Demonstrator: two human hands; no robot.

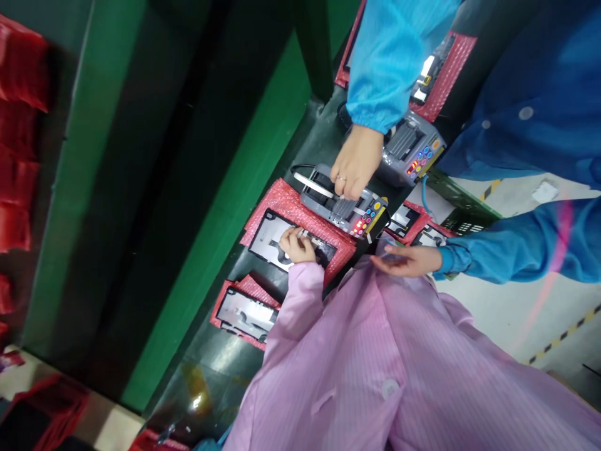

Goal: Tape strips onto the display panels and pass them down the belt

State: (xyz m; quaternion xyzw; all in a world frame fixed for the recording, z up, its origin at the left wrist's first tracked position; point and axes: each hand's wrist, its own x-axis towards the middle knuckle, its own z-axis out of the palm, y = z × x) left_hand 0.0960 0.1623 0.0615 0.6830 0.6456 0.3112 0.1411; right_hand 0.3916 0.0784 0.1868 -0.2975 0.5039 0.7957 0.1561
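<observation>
My left hand (298, 245), in a pink striped sleeve, rests on a flat panel (267, 238) with a black frame and pale inside. Its fingers are curled together at the panel's upper edge; a small pale bit shows by the fingertips, too small to name. Beneath the panel lies red bubble wrap (282, 197). Just beyond stands a grey automatic tape dispenser (328, 203) with a white roll, coloured buttons and a lit red display. A co-worker's hand (359, 163) with a ring reaches onto that dispenser. My right hand does not show.
A second tape dispenser (408, 147) stands farther along the dark bench. Another framed panel (246, 313) on red wrap lies at the near left. The co-worker's other hand (408, 260), blue-sleeved, hovers before my smock. A green crate (469, 200) sits beside the bench.
</observation>
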